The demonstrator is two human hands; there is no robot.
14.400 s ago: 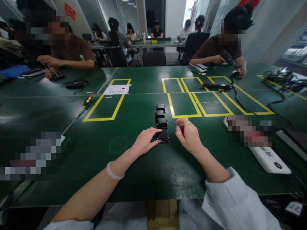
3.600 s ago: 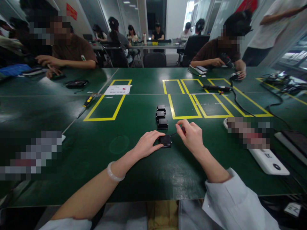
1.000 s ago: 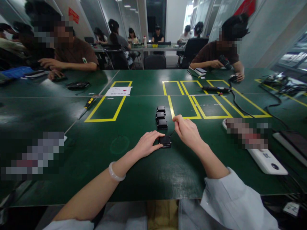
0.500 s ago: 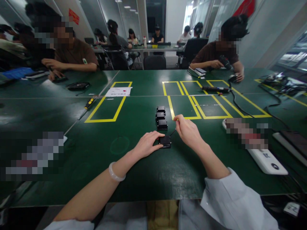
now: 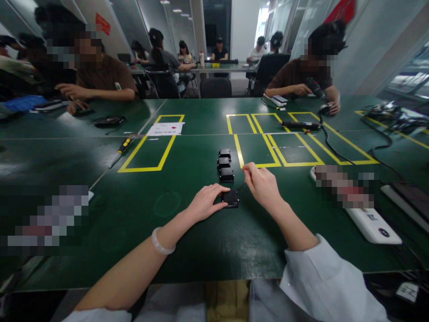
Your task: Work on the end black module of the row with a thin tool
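Observation:
My left hand (image 5: 205, 201) grips a small black box-like part (image 5: 231, 198) from its left side, thumb at the near edge and fingers at the far edge. The part lies flat on the green table, with small studs showing at its corners. My right hand (image 5: 263, 184) is closed in a pinch on a thin dark rod-like tool (image 5: 241, 186). The rod slants down to the part's far right corner; its upper end is hidden in the fingers. Just beyond stand three similar black parts (image 5: 226, 174) in a row, apart from both hands.
Yellow tape outlines (image 5: 140, 169) mark the green table (image 5: 201, 255). A yellow-and-black screwdriver (image 5: 125, 145) lies at left, near a paper sheet (image 5: 166, 129). At right are a white power bank-like device (image 5: 373, 226), a black rod-shaped tool (image 5: 300, 125) and cables (image 5: 385, 117). Co-workers sit opposite.
My hands, the black part and the rod stay in almost the same place. Across the table at left, a co-worker's raised hand has shifted slightly left.

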